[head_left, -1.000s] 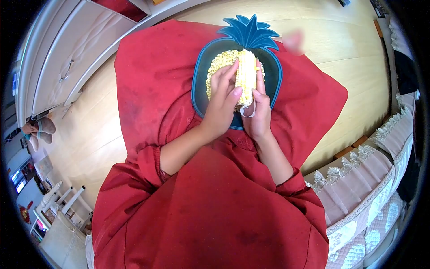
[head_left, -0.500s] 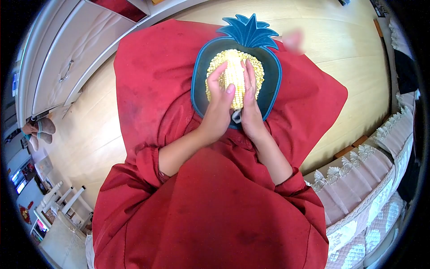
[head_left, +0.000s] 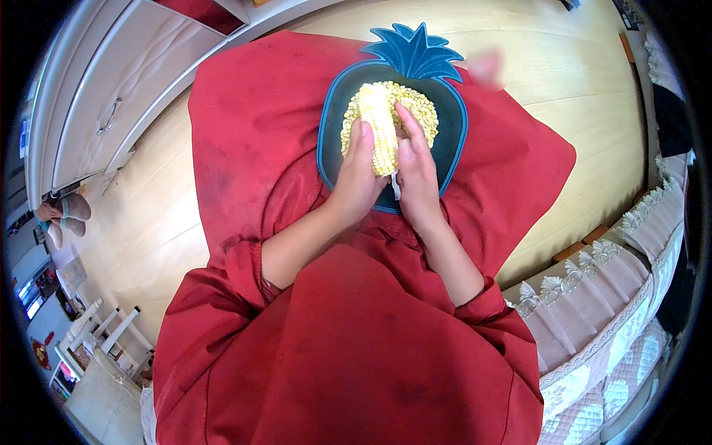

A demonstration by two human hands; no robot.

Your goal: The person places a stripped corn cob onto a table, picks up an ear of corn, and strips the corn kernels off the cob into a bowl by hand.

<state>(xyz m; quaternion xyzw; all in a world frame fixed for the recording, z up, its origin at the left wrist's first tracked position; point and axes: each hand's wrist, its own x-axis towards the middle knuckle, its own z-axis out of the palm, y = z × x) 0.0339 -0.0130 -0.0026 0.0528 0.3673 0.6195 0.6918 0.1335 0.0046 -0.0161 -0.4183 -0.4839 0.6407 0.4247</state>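
An ear of pale yellow corn [head_left: 379, 126] is held over a dark blue-green pineapple-shaped bowl [head_left: 326, 122] on my lap. Its upper part looks paler than the lower rows of kernels, and a whitish stalk end hangs from the bottom. My left hand [head_left: 358, 174] is wrapped round the ear's left side, thumb lying along it. On the other side my right hand [head_left: 417, 174] grips the lower right of the ear, its index finger pointing up. Loose corn kernels [head_left: 419, 111] lie heaped in the bowl behind the ear, partly hidden by it and my fingers.
Red cloth [head_left: 259, 126] covers my lap and arms beneath the bowl. A white cabinet [head_left: 126, 81] stands at the upper left, a lace-trimmed sofa [head_left: 586, 311] at the lower right. White chairs [head_left: 111, 334] are at the lower left, on pale wooden floor [head_left: 163, 237].
The ear has tilted, its top leaning left. My right hand's fingers have shifted from lying flat along the ear to its lower right, showing more kernels in the bowl.
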